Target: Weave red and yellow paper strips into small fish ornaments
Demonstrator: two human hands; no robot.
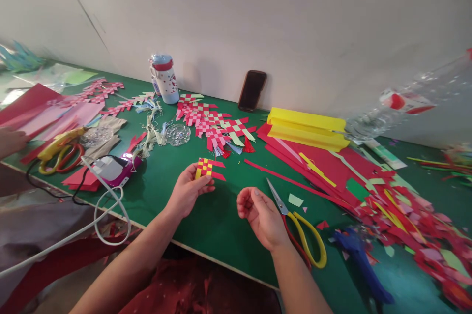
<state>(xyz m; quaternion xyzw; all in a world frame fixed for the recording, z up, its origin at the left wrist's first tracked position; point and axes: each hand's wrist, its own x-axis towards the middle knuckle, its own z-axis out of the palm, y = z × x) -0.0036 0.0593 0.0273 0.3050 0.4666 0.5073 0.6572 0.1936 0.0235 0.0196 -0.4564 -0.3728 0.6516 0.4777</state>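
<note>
My left hand [188,188] pinches a small woven piece of red and yellow paper strips [209,168], held just above the green table [206,220]. A little to the right, my right hand [260,213] hovers with its fingers curled in loosely and nothing visible in them. Yellow-and-red-handled scissors [300,228] lie on the table right beside my right hand, blades pointing away. A long red paper strip [295,184] lies beyond the scissors.
Finished red-and-white woven pieces [214,125] lie at the back, near a small bottle [164,78] and a phone [251,90] leaning on the wall. Yellow paper [306,127], red sheets and scraps fill the right. A blue glue gun [359,260] lies front right. Another person's hand [9,139] is at far left.
</note>
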